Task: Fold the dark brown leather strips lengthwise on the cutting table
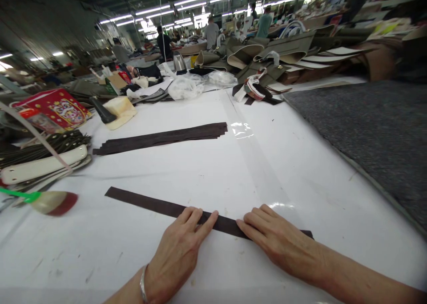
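A long dark brown strip, which looks like leather or fabric, lies slantwise on the white table in front of me. My left hand, with a silver bangle at the wrist, is closed on the strip near its middle, its fingertips pressing on it. Farther right, my right hand grips the same strip with bent fingers and covers part of its right end. Between the two hands a short stretch of strip shows. Beyond them rests a flat stack of similar strips.
At left lie a brush with a green handle, pale straps with holes and a red patterned bag. A black-handled tool on a cream block stands behind. Grey felt covers the right side. People are in the background.
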